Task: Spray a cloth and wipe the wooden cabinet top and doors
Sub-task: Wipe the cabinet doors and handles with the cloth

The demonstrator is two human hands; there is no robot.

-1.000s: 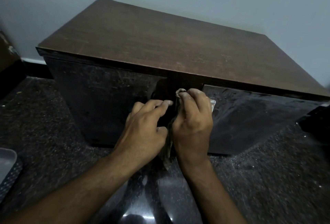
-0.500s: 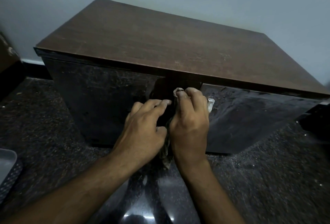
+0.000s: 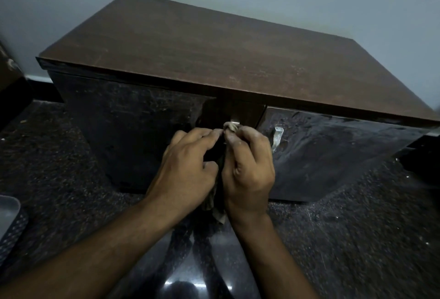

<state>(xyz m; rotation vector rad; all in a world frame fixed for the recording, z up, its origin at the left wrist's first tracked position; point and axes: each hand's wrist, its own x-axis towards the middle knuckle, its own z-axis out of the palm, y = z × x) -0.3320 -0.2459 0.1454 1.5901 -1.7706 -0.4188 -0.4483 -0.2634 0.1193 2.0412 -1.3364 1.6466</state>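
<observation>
A low wooden cabinet with a brown top (image 3: 226, 51) stands against the wall; its two glossy dark doors (image 3: 133, 127) face me. My right hand (image 3: 247, 167) grips a crumpled beige cloth (image 3: 231, 127) against the centre strip between the doors, the cloth's tail hanging below my wrist. My left hand (image 3: 185, 170) lies close beside it, fingers bent toward the cloth at the left door's edge. A metal handle (image 3: 277, 138) shows on the right door, just right of my right hand. No spray bottle is in view.
The cabinet stands on a dark speckled floor (image 3: 357, 239) with dust. A grey perforated tray or basket (image 3: 12, 222) sits at the left edge. Dark furniture shows at the far left (image 3: 12, 84) and far right (image 3: 423, 153). A pale wall rises behind.
My right hand with the cloth has shifted slightly left and down along the centre strip, uncovering the right door's metal handle. The left hand has stayed beside it.
</observation>
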